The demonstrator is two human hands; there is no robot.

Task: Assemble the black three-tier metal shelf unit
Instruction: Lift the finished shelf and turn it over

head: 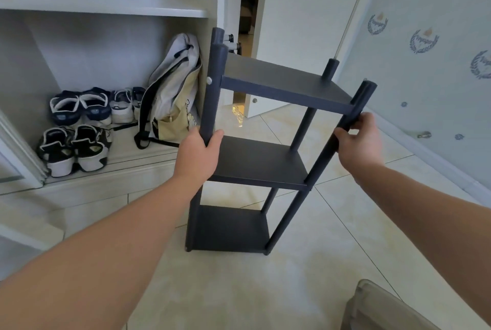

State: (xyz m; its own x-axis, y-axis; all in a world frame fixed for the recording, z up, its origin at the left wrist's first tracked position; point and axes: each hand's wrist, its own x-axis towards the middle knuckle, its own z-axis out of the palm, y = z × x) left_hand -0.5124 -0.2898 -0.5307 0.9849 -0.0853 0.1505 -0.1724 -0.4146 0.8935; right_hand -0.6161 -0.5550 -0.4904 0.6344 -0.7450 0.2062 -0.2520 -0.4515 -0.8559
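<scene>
The black three-tier shelf unit (255, 159) stands upright on the tiled floor in the middle of the view, with three flat shelves joined by four round posts. My left hand (198, 154) grips the near-left post between the top and middle shelves. My right hand (358, 141) grips the near-right post just below the top shelf. The unit leans slightly away from me. A silver screw head (209, 80) shows on the left post at the top shelf.
A white built-in cabinet (106, 11) on the left holds several shoes (77, 127) and a grey-and-beige backpack (172, 90). A white door (300, 24) stands ajar behind the unit. A patterned wall (430, 64) runs along the right. A beige object (380, 308) sits at bottom right.
</scene>
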